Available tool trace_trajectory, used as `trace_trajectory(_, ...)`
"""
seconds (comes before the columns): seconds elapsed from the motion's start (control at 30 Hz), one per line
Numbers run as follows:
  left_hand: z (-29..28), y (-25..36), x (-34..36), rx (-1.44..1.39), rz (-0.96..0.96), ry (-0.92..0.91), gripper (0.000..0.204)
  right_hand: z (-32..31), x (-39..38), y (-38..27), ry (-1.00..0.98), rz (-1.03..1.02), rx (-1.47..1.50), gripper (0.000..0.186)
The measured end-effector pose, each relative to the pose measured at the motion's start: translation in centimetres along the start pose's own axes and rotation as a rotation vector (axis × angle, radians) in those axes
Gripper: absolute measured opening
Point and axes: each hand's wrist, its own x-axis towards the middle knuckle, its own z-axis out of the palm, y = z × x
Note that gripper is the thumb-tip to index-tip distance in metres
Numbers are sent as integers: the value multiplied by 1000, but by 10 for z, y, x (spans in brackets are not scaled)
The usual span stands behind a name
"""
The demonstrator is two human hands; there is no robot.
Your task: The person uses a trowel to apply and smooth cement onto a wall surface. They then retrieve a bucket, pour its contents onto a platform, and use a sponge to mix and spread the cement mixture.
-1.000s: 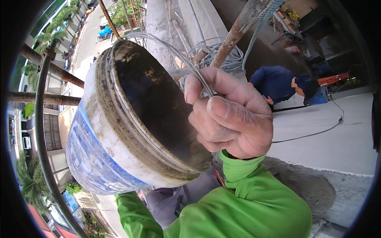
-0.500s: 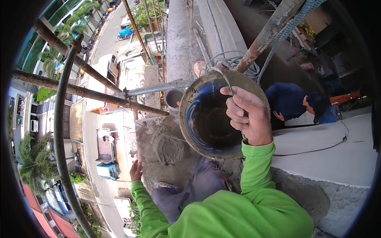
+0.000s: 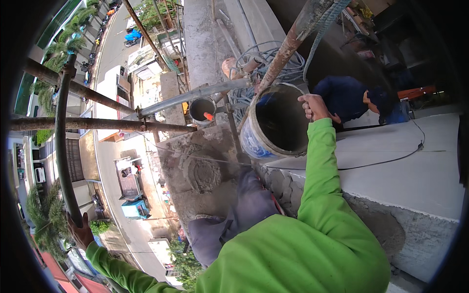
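Note:
On the right, my right hand (image 3: 314,107) is closed on the wire handle of a large mortar-stained bucket (image 3: 254,139). The bucket is tilted, its mouth facing me, with a blue-and-white outer wall and a dark inside. It hangs by the white wall ledge. At the far left my left hand (image 3: 80,230) grips a grey upright scaffold pipe (image 3: 61,141), its fingers around it. Wet grey mortar (image 3: 202,175) lies in a rounded patch on the concrete slab beside my knees.
A smaller bucket (image 3: 202,110) with an orange-ended thing in it stands ahead. Rusty scaffold poles (image 3: 102,124) cross the left side, above a street far below. Coiled rope (image 3: 273,58) lies ahead. A person in dark blue (image 3: 342,97) bends beyond the ledge (image 3: 391,151). A thin cable crosses it.
The large bucket has moved away from me, down and slightly right, its outer wall now showing. My left hand has moved left from the slab's edge onto the scaffold pipe.

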Motion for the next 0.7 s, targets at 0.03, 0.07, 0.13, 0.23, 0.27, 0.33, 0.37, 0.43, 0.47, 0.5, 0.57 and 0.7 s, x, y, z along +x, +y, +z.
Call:
trace_trajectory(0.03, 5, 6, 4, 27, -95, -154, 70, -4, 10, 3, 24, 42, -7, 17)
trace_trajectory(0.07, 9, 11, 7, 55, -191, -308, 74, -10, 20, 3, 48, 83, -13, 16)
trace_trajectory(0.13, 13, 16, 10, 83, -246, -346, 73, -26, 40, 10, 74, 144, 6, 14)
trace_trajectory(0.23, 15, 21, 6, 99, -267, -303, 66, -44, 56, 14, 116, 191, 32, 10)
trace_trajectory(0.27, 15, 24, 5, 108, -268, -279, 64, -50, 57, 12, 158, 203, -2, 12)
trace_trajectory(0.33, 10, 33, 4, 120, -286, -244, 56, -66, 61, 19, 224, 238, -10, 15)
trace_trajectory(0.37, 28, 17, 5, 75, -221, -155, 55, -84, 68, 26, 249, 256, 16, 17)
trace_trajectory(0.43, 75, -43, 5, -7, -102, 31, 53, -105, 84, 38, 268, 283, 58, 21)
trace_trajectory(0.47, 76, -32, 2, -34, -132, 46, 49, -119, 89, 46, 283, 297, 71, 23)
trace_trajectory(0.5, 70, -20, 0, -1, -184, 8, 49, -127, 92, 50, 294, 308, 84, 25)
trace_trajectory(0.57, 53, 1, -3, 76, -286, -61, 48, -135, 97, 63, 254, 290, 146, 26)
trace_trajectory(0.7, 38, 9, 2, 229, -305, -65, 48, -139, 115, 86, 246, 230, 251, 27)
